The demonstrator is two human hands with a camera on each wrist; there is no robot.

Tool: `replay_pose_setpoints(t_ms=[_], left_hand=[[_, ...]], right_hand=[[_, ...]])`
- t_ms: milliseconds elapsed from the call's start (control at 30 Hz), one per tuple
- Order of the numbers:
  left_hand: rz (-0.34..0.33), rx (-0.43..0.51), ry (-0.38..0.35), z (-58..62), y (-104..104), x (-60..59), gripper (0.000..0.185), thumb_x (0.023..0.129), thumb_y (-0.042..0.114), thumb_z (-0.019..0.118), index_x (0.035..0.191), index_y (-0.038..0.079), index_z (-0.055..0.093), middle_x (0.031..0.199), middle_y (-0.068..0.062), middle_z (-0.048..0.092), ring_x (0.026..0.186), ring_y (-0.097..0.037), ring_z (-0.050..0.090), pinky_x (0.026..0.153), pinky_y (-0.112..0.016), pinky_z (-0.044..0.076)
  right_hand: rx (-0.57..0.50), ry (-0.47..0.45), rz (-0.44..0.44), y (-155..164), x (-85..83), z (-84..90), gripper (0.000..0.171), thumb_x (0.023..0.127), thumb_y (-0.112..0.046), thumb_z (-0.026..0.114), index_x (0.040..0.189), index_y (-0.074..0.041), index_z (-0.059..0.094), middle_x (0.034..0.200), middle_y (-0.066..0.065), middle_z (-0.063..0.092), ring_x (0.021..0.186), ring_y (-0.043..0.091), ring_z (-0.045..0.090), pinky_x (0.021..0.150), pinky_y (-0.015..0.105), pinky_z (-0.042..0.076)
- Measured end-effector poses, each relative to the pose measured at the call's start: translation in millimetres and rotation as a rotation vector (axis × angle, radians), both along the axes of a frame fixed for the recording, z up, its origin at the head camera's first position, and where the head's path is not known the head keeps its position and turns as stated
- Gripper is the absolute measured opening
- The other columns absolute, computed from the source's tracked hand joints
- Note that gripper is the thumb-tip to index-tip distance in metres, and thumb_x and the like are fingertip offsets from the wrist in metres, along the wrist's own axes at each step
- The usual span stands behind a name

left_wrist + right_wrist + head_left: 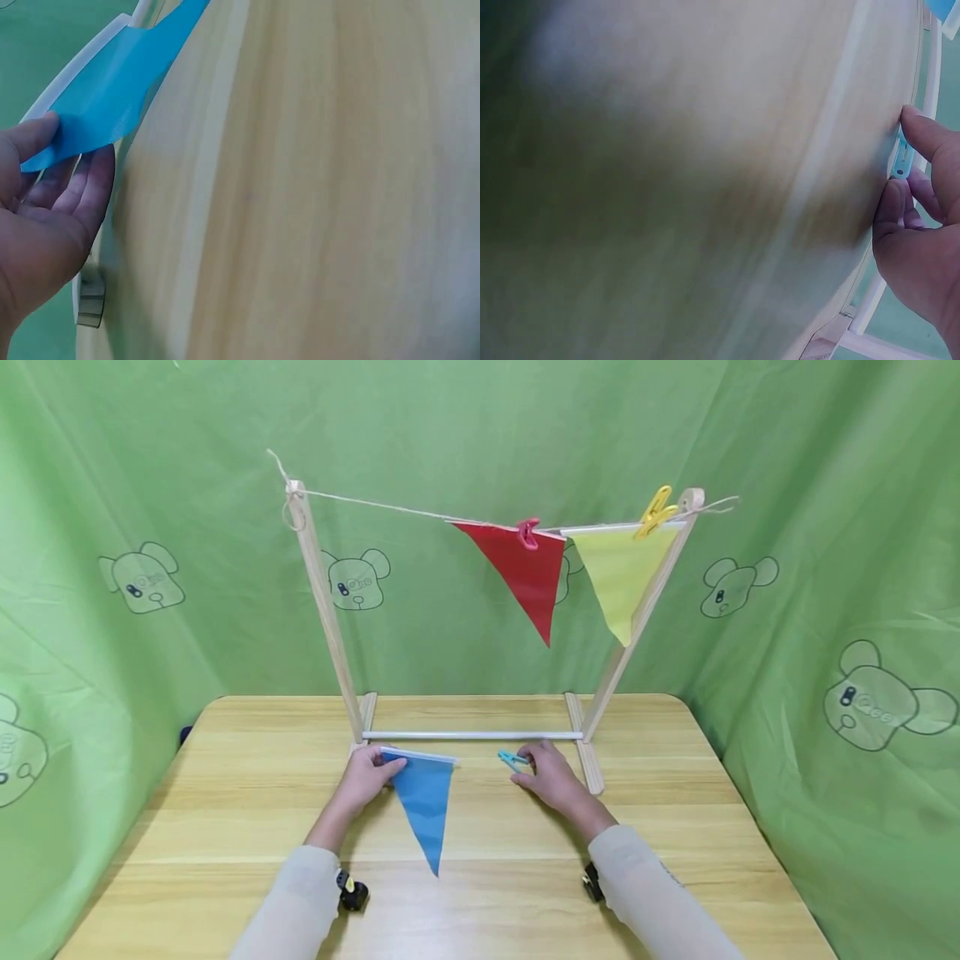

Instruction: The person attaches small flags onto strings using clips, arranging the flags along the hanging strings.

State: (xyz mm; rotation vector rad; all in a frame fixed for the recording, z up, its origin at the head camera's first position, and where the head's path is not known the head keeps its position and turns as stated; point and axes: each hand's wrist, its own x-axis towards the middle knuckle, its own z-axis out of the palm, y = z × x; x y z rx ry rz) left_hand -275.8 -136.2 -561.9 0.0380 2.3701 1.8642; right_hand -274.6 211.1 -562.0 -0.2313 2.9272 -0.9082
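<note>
My left hand [367, 781] pinches a blue triangular pennant [425, 802] by the left end of its white top edge. The pennant's point hangs toward the table front. In the left wrist view the thumb lies over the blue cloth [112, 90] with the fingers behind it. To the right, my right hand [553, 775] holds a light-blue clothespin [513, 761] between thumb and fingers. The same clothespin [902, 157] shows between thumb and fingertips in the right wrist view. A gap of bare table lies between pennant and clothespin.
Behind the hands stands a wooden frame, with a left post [326, 602], a right post [637, 618] and a white crossbar [472, 736]. A string [375, 503] joins the post tops. On it hang a red pennant [525, 572] with a pink clothespin [528, 533] and a yellow pennant [618, 572] with a yellow clothespin [656, 513].
</note>
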Motion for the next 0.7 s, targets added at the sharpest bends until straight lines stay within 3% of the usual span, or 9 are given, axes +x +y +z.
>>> replay_pose_setpoints(t_ms=[167,367,700], left_hand=[[0.036,0.092,-0.054,-1.9,3.0,-1.2,0.021,0.098,0.007,0.07,0.114,-0.006,0.069,0.086,-0.01,0.069,0.068,-0.013,0.058,0.057,-0.023,0.05],[0.039,0.107,-0.067,-2.1,3.8,-3.6,0.022,0.098,0.007,0.07,0.115,-0.006,0.069,0.098,-0.015,0.073,0.078,-0.014,0.061,0.065,-0.024,0.053],[0.064,0.071,-0.063,-10.7,1.9,-1.6,0.017,0.096,0.005,0.072,0.109,-0.006,0.071,0.086,-0.004,0.07,0.075,-0.011,0.056,0.064,-0.021,0.048]], right_hand=[[0.009,0.004,0.0,0.9,-0.8,2.0,0.04,0.09,-0.022,0.082,0.121,0.0,0.067,0.107,0.01,0.054,0.092,0.02,0.053,0.078,0.034,0.05],[0.015,0.022,-0.004,1.4,-3.2,3.9,0.038,0.09,-0.022,0.082,0.119,-0.001,0.068,0.105,0.009,0.055,0.091,0.02,0.053,0.078,0.034,0.05],[0.004,0.03,0.006,1.6,-3.7,-1.1,0.034,0.09,-0.022,0.082,0.115,-0.003,0.069,0.102,0.007,0.055,0.089,0.019,0.052,0.076,0.032,0.048]])
